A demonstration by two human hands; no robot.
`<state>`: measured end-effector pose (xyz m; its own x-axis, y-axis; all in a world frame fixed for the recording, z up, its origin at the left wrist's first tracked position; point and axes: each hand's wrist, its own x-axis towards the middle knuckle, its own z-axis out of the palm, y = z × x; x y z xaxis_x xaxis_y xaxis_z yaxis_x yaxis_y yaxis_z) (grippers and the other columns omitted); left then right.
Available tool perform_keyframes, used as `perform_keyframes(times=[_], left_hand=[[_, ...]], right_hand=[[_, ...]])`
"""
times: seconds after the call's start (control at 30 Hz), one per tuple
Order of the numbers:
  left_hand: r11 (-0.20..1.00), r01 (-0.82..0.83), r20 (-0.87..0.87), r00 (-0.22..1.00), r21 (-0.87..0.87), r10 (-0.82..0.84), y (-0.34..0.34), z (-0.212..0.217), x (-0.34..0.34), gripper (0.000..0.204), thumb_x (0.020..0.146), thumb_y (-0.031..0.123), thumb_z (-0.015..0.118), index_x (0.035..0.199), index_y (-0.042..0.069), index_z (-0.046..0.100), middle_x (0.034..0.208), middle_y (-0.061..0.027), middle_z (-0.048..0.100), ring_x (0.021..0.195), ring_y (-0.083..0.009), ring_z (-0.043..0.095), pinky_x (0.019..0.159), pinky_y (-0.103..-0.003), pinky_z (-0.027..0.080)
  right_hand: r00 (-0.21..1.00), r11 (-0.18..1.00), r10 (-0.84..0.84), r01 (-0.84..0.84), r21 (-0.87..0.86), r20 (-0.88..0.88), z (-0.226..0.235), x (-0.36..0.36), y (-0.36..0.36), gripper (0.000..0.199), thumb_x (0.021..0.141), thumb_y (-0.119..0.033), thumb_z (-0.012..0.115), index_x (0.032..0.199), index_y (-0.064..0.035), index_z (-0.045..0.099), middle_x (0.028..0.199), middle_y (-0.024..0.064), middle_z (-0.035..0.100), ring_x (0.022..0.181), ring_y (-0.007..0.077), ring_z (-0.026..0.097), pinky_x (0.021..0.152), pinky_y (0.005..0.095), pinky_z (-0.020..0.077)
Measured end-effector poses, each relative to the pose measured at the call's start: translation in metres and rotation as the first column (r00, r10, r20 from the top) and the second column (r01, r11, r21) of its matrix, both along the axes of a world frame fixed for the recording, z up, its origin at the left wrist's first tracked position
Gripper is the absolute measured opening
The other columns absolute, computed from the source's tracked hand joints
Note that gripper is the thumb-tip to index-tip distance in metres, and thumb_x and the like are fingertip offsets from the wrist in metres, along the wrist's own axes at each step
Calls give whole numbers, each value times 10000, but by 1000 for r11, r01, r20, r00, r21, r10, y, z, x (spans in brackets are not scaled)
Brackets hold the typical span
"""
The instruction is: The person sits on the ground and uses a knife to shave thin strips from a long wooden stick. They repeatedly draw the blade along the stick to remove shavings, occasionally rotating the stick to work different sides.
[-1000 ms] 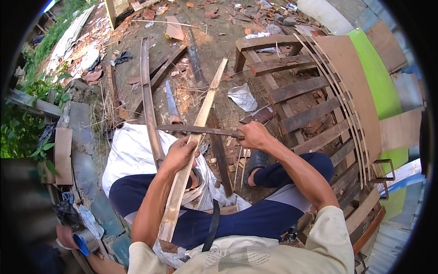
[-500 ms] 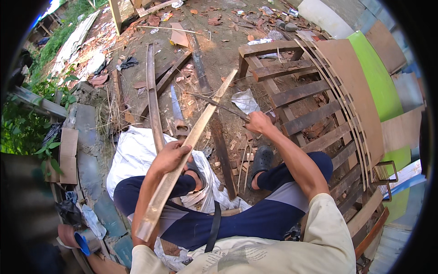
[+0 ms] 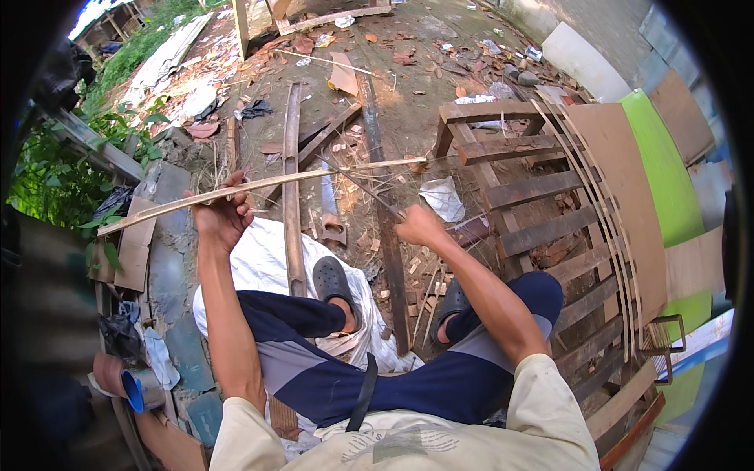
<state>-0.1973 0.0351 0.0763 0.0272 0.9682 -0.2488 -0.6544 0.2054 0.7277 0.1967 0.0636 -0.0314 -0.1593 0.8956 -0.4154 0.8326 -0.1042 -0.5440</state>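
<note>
**Q:** What are your hands holding?

**A:** My left hand (image 3: pixel 222 216) is raised and closed around a long pale strip (image 3: pixel 259 184). It runs from the plants at the left edge across to a wooden pallet (image 3: pixel 542 188) on the right. My right hand (image 3: pixel 419 225) is closed on the handle of a knife (image 3: pixel 377 200), and its thin blade points up toward the strip. I cannot tell whether the blade touches it.

**Q:** Any packages, labels or signs?

**A:** A flat tan cardboard piece (image 3: pixel 343 76) lies on the ground near the top centre. A crumpled white wrapper (image 3: pixel 442 198) sits just left of the pallet. Bright green panels (image 3: pixel 664 177) and brown boards lean along the right edge. A white sheet (image 3: pixel 263 263) lies under my legs. At the lower left edge is a small blue can (image 3: pixel 135 391). I can read no signs.

**Q:** Where are the edges, and where is there room?

**A:** I sit on the ground with both legs out, in dark sandals (image 3: pixel 334 281). A long plank (image 3: pixel 292 188) runs away from me between my knees, with another dark plank beside it. The pallet's slats close off my right side. Concrete slabs and green plants close off my left. The bare dirt beyond the strip, toward the top centre, is the most open ground, though scraps and leaves are scattered over it.
</note>
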Motion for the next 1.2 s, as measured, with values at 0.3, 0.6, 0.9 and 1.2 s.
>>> perform_keyframes(times=[0.3,0.6,0.9,1.2], left_hand=[[403,-816,-54,420,415,906,17,10,63,1209,701,951,-6,1071,1,643,686,-47,533,561,-158,472,489,-252,384],[499,-587,184,745,638,641,6,32,104,424,969,441,412,694,150,271,575,17,240,467,-95,195,422,-266,191],[527,-490,178,826,694,534,-15,35,129,353,866,367,432,660,149,245,548,14,223,463,-95,175,427,-277,171],[512,-522,191,803,681,564,-29,48,119,348,867,371,426,657,158,247,551,21,222,457,-96,191,428,-268,180]], right_hand=[[999,1000,-11,11,-7,-31,-8,9,-26,385,720,-215,629,902,120,684,873,336,669,877,464,675,798,494,531],[967,977,-75,120,175,-245,34,-28,-89,384,835,-363,676,859,20,656,748,236,665,748,419,661,670,479,499],[916,952,-266,298,65,-300,-42,-14,-60,272,807,-282,639,791,-11,652,623,187,621,593,332,631,621,452,481],[922,952,-36,148,267,-385,11,-60,-88,262,799,-264,617,838,-13,679,670,185,652,625,314,640,641,440,491]])
